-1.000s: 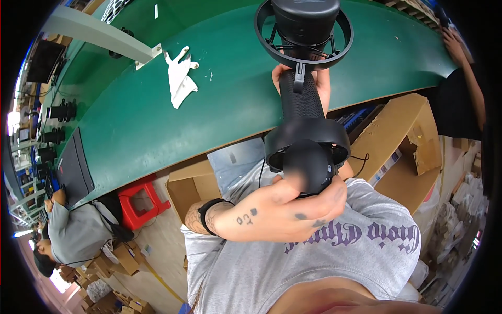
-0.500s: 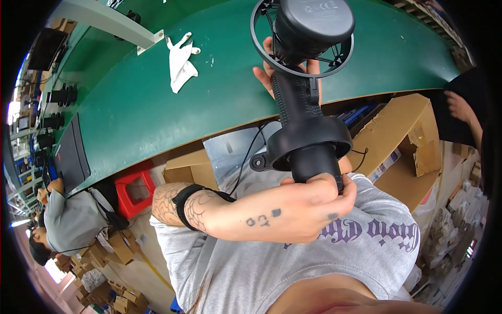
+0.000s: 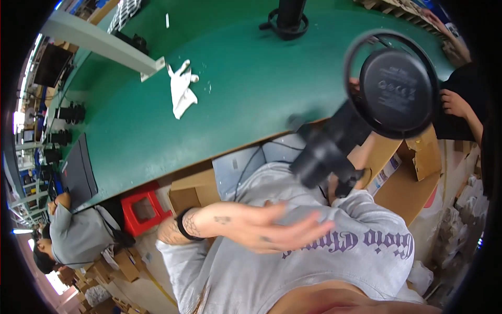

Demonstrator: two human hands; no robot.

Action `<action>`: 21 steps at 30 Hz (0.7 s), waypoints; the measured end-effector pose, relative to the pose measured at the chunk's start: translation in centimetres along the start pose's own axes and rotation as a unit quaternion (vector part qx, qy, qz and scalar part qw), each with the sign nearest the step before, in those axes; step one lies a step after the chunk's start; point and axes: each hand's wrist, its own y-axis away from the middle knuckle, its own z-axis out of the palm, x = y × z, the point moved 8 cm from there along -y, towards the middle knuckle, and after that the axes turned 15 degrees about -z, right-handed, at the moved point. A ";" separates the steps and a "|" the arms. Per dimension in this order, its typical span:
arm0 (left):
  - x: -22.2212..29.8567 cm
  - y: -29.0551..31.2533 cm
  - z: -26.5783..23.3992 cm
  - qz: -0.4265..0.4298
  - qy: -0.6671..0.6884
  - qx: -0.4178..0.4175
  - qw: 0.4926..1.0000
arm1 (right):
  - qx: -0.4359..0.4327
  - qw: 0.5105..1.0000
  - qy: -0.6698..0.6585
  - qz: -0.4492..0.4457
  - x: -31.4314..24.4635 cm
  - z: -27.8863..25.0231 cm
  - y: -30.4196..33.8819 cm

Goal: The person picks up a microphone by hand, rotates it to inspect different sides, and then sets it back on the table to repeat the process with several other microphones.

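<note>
So at the left end of the green bench (image 3: 235, 107) there's a flat dark panel (image 3: 78, 170) by the near edge. Further right, a white glove (image 3: 181, 94) lies near the foot of a grey post (image 3: 107, 41), probably parked there to be out of the way. Next, the left hand (image 3: 266, 227): it's spread loosely in front of the grey shirt, fingers blurred, holding nothing. A black ringed thing (image 3: 290, 21) stands toward the far edge, well apart from the hands. The main piece, a black handheld device (image 3: 351, 121) with a big ring, is up in the air over the near edge, tilted with its round end facing up. The right forearm (image 3: 361, 157) runs up behind it, so I'd guess that hand carries the weight from behind, but I can't tell how its fingers grip.
</note>
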 end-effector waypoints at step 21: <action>-13.0 25.7 5.1 -0.731 -0.013 0.064 0.679 | -0.358 0.599 0.646 -0.309 1.2 9.2 -17.8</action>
